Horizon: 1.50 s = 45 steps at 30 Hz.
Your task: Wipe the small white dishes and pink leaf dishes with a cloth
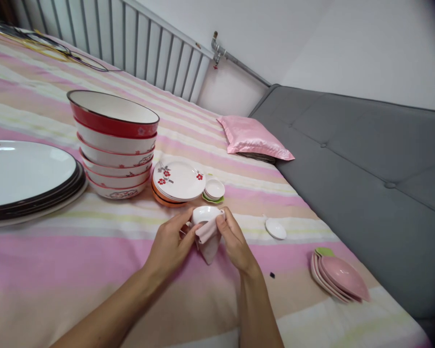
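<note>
My left hand point(170, 244) is closed around a small white dish point(205, 214), held just above the striped bedspread. My right hand point(234, 241) pinches a pale pink cloth point(207, 240) against the dish's side and underside. Both hands meet at the middle of the view. Just beyond them lies a small stack of little white dishes point(214, 189) on a green one. One more small white dish point(276, 228) lies alone to the right.
A stack of red-and-white bowls point(113, 142) and a stack of flowered plates point(177, 181) stand behind the hands. Large oval platters point(29, 181) sit at left. Pink leaf-shaped dishes point(339, 275) lie near the bed's right edge. A pink pillow point(253, 137) and grey padded headboard point(366, 164) lie beyond.
</note>
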Each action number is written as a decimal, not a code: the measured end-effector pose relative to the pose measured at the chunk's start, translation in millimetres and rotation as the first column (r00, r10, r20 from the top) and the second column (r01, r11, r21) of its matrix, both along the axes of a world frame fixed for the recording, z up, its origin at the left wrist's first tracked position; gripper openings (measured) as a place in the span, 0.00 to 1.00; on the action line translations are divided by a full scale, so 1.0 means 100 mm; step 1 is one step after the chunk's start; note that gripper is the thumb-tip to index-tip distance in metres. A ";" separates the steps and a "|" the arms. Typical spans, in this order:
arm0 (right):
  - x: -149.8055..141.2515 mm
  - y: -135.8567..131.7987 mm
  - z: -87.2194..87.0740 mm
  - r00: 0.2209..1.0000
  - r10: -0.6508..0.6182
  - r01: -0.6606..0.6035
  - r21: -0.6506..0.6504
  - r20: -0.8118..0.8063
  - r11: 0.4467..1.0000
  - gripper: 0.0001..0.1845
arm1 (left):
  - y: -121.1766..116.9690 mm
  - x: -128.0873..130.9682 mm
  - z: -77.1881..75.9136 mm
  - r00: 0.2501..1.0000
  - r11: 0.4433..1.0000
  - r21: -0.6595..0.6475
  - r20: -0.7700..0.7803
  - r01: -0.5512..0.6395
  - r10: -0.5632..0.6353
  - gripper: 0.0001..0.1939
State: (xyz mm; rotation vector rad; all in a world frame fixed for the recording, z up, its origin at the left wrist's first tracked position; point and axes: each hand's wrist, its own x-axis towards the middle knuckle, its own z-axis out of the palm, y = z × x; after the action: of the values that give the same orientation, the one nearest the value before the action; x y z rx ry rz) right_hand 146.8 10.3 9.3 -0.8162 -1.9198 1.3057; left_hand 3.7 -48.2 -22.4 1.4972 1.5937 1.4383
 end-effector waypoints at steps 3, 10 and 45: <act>0.02 0.00 0.00 0.998 -0.011 0.008 0.045 0.066 0.999 0.13 | 0.01 -0.01 -0.02 0.995 1.000 0.013 -0.092 -0.028 0.029 0.21; 0.02 0.00 -0.02 0.976 -0.020 -0.020 0.180 0.218 0.983 0.11 | 0.03 -0.01 -0.07 0.951 0.998 0.051 -0.306 -0.031 0.045 0.22; 0.03 0.03 -0.03 0.997 0.047 -0.050 0.053 0.065 0.997 0.12 | 0.01 -0.01 -0.06 0.990 0.995 0.094 -0.138 0.037 -0.023 0.20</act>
State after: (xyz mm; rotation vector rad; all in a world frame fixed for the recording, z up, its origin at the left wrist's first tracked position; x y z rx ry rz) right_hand 150.2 13.6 6.3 -0.7972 -2.0273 1.2641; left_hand 2.2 -46.7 -28.3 1.7012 1.5938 1.4411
